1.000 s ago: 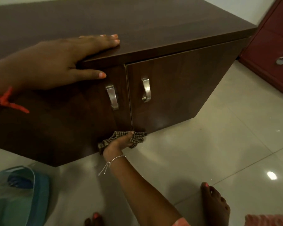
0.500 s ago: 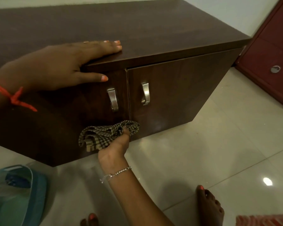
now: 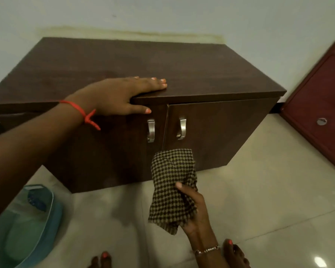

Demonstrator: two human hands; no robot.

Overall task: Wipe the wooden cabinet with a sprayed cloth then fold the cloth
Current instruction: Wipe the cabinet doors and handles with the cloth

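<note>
A low dark wooden cabinet (image 3: 211, 78) with two doors and two metal handles stands on the tiled floor against a pale wall. My left hand (image 3: 116, 95) lies flat on its front top edge, fingers spread, thumb over the left door. My right hand (image 3: 191, 207) holds a checked brown cloth (image 3: 172, 186) up in front of the doors' lower part, clear of the wood. The cloth hangs crumpled from my fingers.
A teal plastic tub (image 3: 27, 225) sits on the floor at the lower left. A dark red cabinet (image 3: 317, 105) with a round metal knob stands at the right. My bare feet (image 3: 234, 254) show at the bottom edge.
My right hand has lifted the cloth off the bottom of the doors and drawn it back toward me. My head has pulled back, showing the whole cabinet top. My left hand stays put.
</note>
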